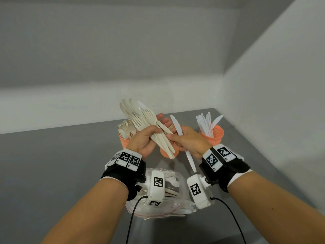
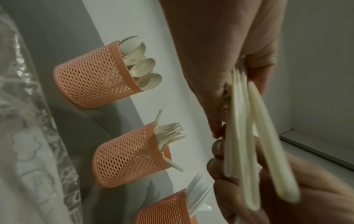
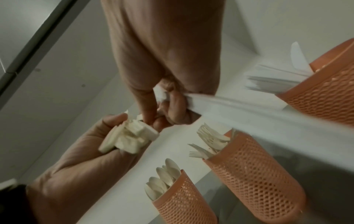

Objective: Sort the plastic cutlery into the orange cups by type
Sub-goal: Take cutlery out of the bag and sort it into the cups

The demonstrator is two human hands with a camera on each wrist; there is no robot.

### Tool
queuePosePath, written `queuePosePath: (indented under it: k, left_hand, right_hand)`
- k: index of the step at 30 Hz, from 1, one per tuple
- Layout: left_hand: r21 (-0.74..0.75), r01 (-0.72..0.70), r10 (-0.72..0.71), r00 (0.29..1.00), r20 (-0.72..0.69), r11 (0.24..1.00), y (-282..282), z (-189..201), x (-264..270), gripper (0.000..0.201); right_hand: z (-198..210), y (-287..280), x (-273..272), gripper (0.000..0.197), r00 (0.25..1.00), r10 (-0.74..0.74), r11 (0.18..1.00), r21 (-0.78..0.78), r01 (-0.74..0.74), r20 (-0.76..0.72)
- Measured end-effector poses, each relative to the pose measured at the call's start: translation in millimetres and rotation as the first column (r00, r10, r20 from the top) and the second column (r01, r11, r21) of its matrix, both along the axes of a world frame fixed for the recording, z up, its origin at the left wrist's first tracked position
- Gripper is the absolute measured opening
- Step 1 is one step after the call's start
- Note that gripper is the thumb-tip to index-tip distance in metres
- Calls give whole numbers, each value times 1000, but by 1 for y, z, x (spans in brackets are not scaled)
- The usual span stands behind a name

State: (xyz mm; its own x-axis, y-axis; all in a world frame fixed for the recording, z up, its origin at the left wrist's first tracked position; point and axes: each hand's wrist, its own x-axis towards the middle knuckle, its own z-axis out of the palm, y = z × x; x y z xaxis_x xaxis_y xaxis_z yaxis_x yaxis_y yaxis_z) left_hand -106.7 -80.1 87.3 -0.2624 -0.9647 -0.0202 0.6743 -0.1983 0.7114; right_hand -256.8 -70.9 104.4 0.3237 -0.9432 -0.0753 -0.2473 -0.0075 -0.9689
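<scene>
My left hand (image 1: 147, 138) grips a fanned bundle of cream forks and spoons (image 1: 143, 117), heads pointing up and away. In the left wrist view the bundle's handles (image 2: 247, 136) stick out below the left hand (image 2: 220, 63). My right hand (image 1: 189, 140) holds a white knife (image 1: 176, 124) in its curled fingers, and its thumb and fingertips touch the bundle's handles. The right wrist view shows the knife (image 3: 249, 109) blurred. Three orange mesh cups stand behind: one with spoons (image 1: 124, 140), one with forks (image 2: 128, 157) mostly hidden in the head view, one with white knives (image 1: 214, 136).
A clear plastic bag (image 1: 158, 210) with more cutlery lies on the grey table (image 1: 52, 164) below my wrists. White walls close in behind and to the right of the cups. Wrist camera cables hang toward the near edge.
</scene>
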Motion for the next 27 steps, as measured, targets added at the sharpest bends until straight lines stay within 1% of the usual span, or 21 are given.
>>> queuePosePath:
  k: [2,3,7,8,10,11,12,13,14,16,17,19,22,24,27]
  left_hand:
    - [18,-4,5,999,-47,1000,1,-1,0,45]
    - [29,-13,15,998,-55,999,1,-1,0,43]
    - [47,-39,42,997,-57,998,3,1,-1,37]
    - [43,-39,41,998,-52,998,4,2,-1,37]
    - [31,-36,37,998,-47,999,3,1,0,36]
    - [28,-37,39,998,-58,999,3,1,0,37]
    - [26,-41,42,996,-77,999,3,1,-1,38]
    - [25,-48,50,995,-90,999,3,0,-1,40]
    - [19,-59,61,994,-90,998,4,0,-2,41]
    - [2,-78,78,995,-69,997,5,1,-4,41]
    - [-3,-78,78,995,-58,997,6,1,-5,42]
    - [-10,-66,66,997,-25,998,8,2,-6,42]
    - [-2,-49,49,999,-5,999,9,3,-7,42]
    - [23,-69,70,998,-12,997,7,5,-5,39]
    - [92,-134,138,990,-36,987,2,7,0,36]
  right_hand:
    - [-2,3,3,2,1000,-19,999,-49,18,-10]
    - [-2,4,4,4,1000,-24,997,-77,22,-19]
    - [-3,8,8,19,994,-86,985,-158,75,-67]
    - [-4,8,8,20,987,-134,970,-214,113,-87]
    - [-4,9,7,19,965,-247,906,-374,197,-90]
    - [-3,10,6,16,961,-263,875,-440,202,-82]
    - [-3,10,6,12,964,-251,861,-477,178,-92]
    - [-3,10,7,7,965,-223,864,-486,132,-135]
    - [-4,10,7,6,958,-201,872,-484,79,-206]
    - [-7,8,7,16,911,-193,880,-475,-4,-365]
    - [-8,7,7,19,886,-195,883,-469,-28,-420]
    - [-6,6,7,19,874,-168,898,-436,-54,-456]
    - [-1,3,4,14,885,-68,937,-334,-102,-461]
    - [3,1,-4,9,866,-5,955,-259,-145,-501]
    - [10,2,-21,29,830,105,970,-129,-208,-548]
